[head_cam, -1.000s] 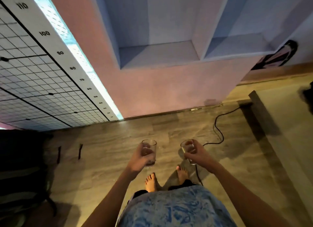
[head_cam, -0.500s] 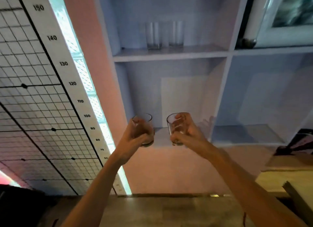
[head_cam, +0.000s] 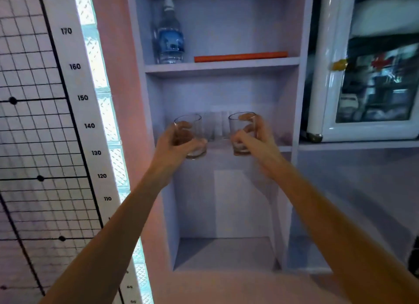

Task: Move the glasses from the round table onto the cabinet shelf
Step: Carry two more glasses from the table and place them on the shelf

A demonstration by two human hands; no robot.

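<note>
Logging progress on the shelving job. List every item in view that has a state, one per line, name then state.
left hand: closed around the left glass
left glass: upright, empty, held at shelf height
right hand: closed around the right glass
right glass: upright, empty, held at shelf height
glasses on shelf: upright, blurred
water bottle: upright, capped, on the upper shelf
orange stick: lying flat

Clear glossy glass tumblers (head_cam: 189,136); matt painted cabinet shelf (head_cam: 222,66); clear plastic bottle (head_cam: 169,33).
</note>
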